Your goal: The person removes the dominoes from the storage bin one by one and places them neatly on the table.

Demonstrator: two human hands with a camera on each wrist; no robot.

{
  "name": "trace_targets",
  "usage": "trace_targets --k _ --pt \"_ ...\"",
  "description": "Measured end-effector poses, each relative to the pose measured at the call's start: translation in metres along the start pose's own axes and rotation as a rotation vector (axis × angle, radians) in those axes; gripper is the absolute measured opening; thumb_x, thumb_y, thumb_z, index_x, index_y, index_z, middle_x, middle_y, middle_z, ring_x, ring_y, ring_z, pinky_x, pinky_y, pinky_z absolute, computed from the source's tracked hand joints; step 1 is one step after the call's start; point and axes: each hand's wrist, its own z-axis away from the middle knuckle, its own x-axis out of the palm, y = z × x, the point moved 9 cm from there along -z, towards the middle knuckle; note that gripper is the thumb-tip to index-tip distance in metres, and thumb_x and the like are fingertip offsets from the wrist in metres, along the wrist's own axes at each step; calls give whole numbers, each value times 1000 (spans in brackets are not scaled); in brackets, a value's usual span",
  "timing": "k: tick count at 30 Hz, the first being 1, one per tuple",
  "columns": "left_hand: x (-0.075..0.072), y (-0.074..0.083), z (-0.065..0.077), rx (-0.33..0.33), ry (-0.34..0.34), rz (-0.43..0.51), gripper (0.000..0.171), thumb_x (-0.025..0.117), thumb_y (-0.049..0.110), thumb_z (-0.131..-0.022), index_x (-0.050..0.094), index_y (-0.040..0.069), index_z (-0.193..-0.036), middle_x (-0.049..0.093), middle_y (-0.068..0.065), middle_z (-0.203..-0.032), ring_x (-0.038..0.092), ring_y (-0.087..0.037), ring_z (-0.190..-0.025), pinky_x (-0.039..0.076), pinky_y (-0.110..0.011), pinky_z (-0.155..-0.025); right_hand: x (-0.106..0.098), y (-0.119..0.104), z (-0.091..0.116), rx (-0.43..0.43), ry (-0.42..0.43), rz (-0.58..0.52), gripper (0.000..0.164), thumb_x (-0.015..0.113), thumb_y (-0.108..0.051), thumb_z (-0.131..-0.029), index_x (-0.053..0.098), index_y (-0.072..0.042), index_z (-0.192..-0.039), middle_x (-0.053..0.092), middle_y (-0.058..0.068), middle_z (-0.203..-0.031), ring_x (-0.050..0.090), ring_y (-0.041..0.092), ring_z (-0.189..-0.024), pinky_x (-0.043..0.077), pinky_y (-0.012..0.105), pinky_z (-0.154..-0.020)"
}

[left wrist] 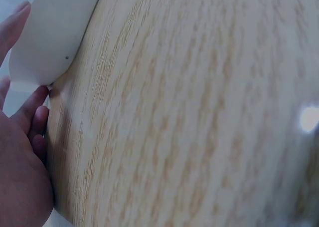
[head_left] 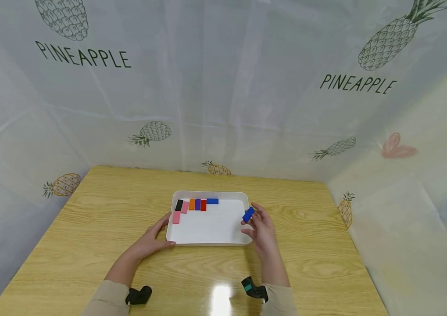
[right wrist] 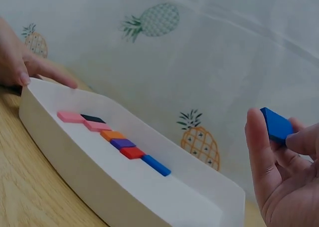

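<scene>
A white rectangular tray (head_left: pixel 215 232) lies on the table, with several small coloured blocks along its back left. Black (head_left: pixel 179 205), orange (head_left: pixel 192 204), purple (head_left: pixel 197 204) and red (head_left: pixel 203 205) blocks are there, plus two pink blocks (head_left: pixel 176 217). One blue block (head_left: pixel 212 201) lies lengthwise along the back wall. My left hand (head_left: pixel 152 239) rests against the tray's left end, fingers and thumb spread around the corner. Over the tray's right end, my right hand (head_left: pixel 263 228) pinches another blue block (right wrist: pixel 278 127) between thumb and fingers.
The wood-grain table (head_left: pixel 120 202) extends around the tray. Behind and beside it hangs a pale curtain (head_left: pixel 223 87) printed with pineapples. Black wrist devices (head_left: pixel 139 295) sit on both forearms.
</scene>
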Motion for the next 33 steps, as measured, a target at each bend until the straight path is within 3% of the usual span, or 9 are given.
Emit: trace_targets --k 4,11,19,24,33 --pt "0 3 2 -23 -9 -7 99 81 15 -79 20 13 -157 33 -21 -151 29 -43 -135 22 -65 -107 -11 -2 3 -3 7 -1 37 35 -3 -106 39 -7 -142 51 20 -131 62 15 -81 55 22 -60" --pt "1 9 4 -13 -19 9 101 82 15 -78 20 11 -157 34 -22 -151 31 -43 -134 23 -64 -106 -34 -2 8 10 23 -14 37 38 -2 -105 38 -9 -141 44 22 -141 62 17 -84 53 20 -61" --pt "0 5 3 -22 -10 0 100 81 15 -79 19 12 -157 34 -21 -151 31 -42 -134 23 -64 -106 -62 -2 13 13 76 40 47 45 2 -101 32 -5 -146 49 15 -141 63 20 -96 54 22 -63" --pt "0 1 1 -28 -4 18 99 81 13 -79 19 12 -157 33 -21 -152 29 -43 -135 20 -65 -107 -81 0 19 10 109 78 46 49 0 -100 35 -2 -144 53 12 -140 64 20 -95 55 23 -64" --pt "-1 9 4 -26 -12 28 99 81 13 -79 19 10 -157 32 -23 -152 29 -44 -135 21 -65 -107 -111 4 27 26 150 136 41 49 -5 -102 40 -2 -142 61 1 -121 64 14 -93 55 25 -71"
